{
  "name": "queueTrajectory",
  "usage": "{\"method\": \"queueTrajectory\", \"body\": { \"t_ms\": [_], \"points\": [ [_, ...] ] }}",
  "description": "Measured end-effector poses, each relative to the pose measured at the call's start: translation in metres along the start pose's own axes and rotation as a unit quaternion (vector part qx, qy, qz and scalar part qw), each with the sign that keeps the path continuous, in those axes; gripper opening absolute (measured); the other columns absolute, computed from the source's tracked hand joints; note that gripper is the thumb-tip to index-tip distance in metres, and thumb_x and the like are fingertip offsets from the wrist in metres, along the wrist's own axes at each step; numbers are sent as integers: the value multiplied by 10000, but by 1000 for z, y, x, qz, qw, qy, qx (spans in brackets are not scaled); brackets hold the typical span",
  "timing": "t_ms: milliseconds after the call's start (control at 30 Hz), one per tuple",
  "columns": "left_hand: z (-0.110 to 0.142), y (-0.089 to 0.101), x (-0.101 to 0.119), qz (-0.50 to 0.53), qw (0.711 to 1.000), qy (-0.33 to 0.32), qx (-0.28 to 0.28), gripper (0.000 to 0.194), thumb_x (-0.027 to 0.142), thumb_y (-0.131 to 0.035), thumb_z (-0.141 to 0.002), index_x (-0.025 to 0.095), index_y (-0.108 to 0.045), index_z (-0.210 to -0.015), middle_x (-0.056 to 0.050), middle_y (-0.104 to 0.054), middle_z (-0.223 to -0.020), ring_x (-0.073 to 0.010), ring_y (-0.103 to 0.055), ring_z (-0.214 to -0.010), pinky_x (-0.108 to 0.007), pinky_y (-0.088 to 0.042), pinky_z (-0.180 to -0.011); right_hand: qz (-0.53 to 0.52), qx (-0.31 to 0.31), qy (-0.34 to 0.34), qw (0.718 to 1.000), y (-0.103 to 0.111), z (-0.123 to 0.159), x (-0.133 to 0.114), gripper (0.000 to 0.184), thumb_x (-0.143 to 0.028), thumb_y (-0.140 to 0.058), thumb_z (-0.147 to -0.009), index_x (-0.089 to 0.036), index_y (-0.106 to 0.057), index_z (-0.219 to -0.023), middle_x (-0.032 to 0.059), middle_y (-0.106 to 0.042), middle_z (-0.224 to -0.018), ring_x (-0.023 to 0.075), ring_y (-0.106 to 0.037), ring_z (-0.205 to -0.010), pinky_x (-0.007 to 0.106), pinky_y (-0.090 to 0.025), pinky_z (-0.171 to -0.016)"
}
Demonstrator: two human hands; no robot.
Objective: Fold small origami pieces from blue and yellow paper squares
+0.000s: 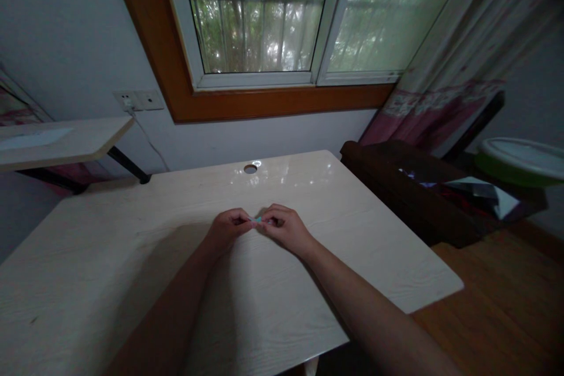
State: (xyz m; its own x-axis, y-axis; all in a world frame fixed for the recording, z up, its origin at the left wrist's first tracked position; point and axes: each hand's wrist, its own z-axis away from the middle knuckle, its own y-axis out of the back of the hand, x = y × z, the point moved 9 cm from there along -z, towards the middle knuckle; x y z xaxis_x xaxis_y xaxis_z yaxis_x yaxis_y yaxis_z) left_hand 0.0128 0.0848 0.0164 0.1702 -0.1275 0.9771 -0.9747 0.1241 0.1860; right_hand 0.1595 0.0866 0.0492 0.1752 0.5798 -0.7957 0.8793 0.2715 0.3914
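Both hands meet near the middle of a pale wood-grain table [282, 299]. Between the fingertips is a small turquoise and whitish object [258, 220], too small and too covered to name. My left hand [227, 228] pinches its left end between thumb and forefinger. From the other side, my right hand [284, 226] pinches it too, with the fingers curled. Most of the object is hidden behind the fingertips.
A round cable hole [250, 169] lies near the table's back edge. At left stands a raised shelf [106, 135] on black legs. A dark wooden piece of furniture [392, 188] stands right of the table, bearing papers [484, 191] and a green tub [497, 167].
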Motion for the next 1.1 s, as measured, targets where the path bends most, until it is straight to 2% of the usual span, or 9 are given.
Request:
{"method": "queueTrajectory", "body": {
  "t_ms": [300,600,1100],
  "points": [
    [1,0,-1,-6,1000,-27,-10,205,320,-742,-739,139,-658,-693,-17,-620,-695,-134,-553,-672,-241,-422,-654,-27,-2,-15,1000,1,0,-2,88,-268,-695,-833,-185,-707,-805,29,-632,-781,132,-546,-685,245,-407,-609],
    [2,1,3,-2,998,-68,-9,203,285,-737,-742,142,-625,-652,-14,-609,-673,-126,-550,-649,-233,-417,-629,-33,0,-6,999,0,-1,-6,84,-271,-697,-832,-192,-715,-808,33,-645,-796,137,-563,-702,253,-425,-626],
    [3,1,10,7,996,-90,-15,175,282,-729,-774,144,-663,-688,-27,-626,-703,-137,-567,-675,-245,-427,-646,-28,12,-7,1000,2,0,-3,101,-300,-704,-836,-203,-727,-831,36,-649,-802,137,-549,-681,253,-414,-601]
  ]
}}
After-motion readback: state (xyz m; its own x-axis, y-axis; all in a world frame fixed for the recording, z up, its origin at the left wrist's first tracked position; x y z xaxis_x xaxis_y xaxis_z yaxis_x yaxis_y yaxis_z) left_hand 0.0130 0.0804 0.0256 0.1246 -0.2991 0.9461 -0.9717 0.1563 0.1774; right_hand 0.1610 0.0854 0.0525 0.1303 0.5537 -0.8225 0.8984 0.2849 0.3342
